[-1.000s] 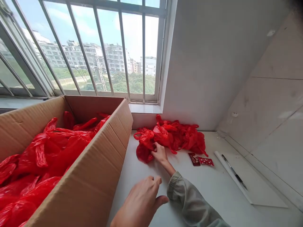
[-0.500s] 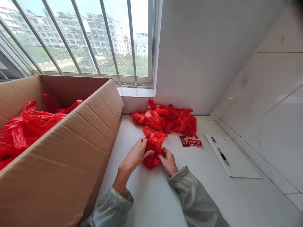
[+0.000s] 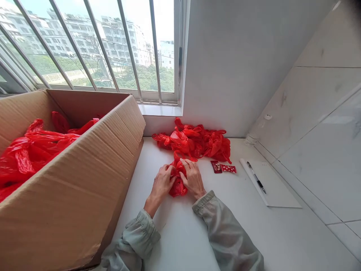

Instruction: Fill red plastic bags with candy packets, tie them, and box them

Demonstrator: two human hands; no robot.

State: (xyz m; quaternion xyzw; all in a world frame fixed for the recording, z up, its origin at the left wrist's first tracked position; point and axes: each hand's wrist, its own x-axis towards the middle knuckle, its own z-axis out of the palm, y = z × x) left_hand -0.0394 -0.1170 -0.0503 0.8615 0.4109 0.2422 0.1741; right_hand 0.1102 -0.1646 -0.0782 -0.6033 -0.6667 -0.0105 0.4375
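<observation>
A crumpled red plastic bag (image 3: 178, 185) lies on the white tabletop (image 3: 180, 233) between my two hands. My left hand (image 3: 163, 181) grips its left side, fingers curled against the plastic. From the right, my right hand (image 3: 193, 178) closes over the upper part of the bag, its fingers bent onto it. Part of the bag is hidden under the fingers. Just behind it, against the wall, sits a heap of red plastic bags (image 3: 197, 140).
On the left stands a tall cardboard box (image 3: 84, 188) holding more red bags (image 3: 42, 146). Two small red packets (image 3: 223, 167) lie right of my hands. Farther right are white paper (image 3: 279, 184) and a black pen (image 3: 256, 177). A barred window (image 3: 113, 49) is behind.
My right hand has moved up from the bag's lower right side onto its upper part. The bag looks more bunched and lower between my hands. The view has shifted slightly.
</observation>
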